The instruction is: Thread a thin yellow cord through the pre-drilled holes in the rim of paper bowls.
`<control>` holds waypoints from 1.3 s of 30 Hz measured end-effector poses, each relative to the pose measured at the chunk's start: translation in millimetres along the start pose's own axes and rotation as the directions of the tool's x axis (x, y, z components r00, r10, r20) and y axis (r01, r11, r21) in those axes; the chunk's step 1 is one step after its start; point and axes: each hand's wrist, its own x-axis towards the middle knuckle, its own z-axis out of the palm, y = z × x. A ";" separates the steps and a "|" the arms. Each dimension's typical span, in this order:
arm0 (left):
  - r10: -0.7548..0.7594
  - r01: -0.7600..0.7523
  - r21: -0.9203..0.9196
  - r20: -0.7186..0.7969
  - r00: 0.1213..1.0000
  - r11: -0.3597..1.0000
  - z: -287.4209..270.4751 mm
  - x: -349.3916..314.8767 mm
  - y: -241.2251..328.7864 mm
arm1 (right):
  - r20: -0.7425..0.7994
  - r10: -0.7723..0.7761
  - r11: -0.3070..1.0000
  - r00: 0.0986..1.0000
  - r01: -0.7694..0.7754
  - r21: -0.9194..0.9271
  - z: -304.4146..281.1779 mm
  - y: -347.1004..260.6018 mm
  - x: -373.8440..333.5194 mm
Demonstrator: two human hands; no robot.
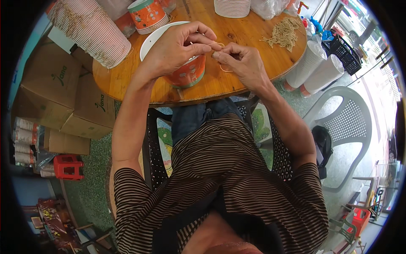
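Note:
An orange paper bucket [189,74] with a pale rim and white inside stands on the round wooden table, partly hidden by my left hand. My left hand [179,47] arches over its rim, thumb and fingers pinched on a thin tan cord. Just right of the bucket, my right hand [242,61] pinches the same cord [225,70], thumb against forefinger. A short loop of it hangs below the right fingertips, and another bit spans the small gap between both hands. Whether the cord passes through the bucket's rim is hidden behind my left hand.
On the wooden table [237,31] lie a pile of tan cords [286,33], a long leaning stack of cups [95,36], an orange bucket stack [148,16] and a white stack [231,7]. Cardboard boxes [48,86] stand left; a grey plastic chair [344,120] stands right.

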 end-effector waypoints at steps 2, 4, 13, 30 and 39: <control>-0.029 0.030 0.025 -0.029 0.999 0.999 1.2 -0.9 2.9 | 0.004 0.020 1.000 1.000 -0.020 0.011 -0.8 1.2 0.8; -0.058 0.058 -0.018 -0.034 0.998 0.998 0.8 -1.0 8.6 | 0.008 0.041 0.999 0.999 -0.041 0.023 -2.0 1.3 1.3; -0.033 0.033 -0.002 -0.072 0.997 0.999 1.7 -1.4 8.1 | 0.061 -0.025 1.000 0.998 0.025 0.007 4.1 -0.1 0.6; 0.037 -0.017 0.236 -0.081 0.996 0.972 -1.7 -1.8 3.9 | -0.018 0.046 0.991 0.999 -0.043 0.126 -12.9 -6.1 -0.5; -0.091 0.091 0.015 -0.029 0.995 0.996 -6.5 -3.9 6.0 | 0.014 0.010 0.982 1.000 -0.012 0.190 11.0 -29.6 -0.3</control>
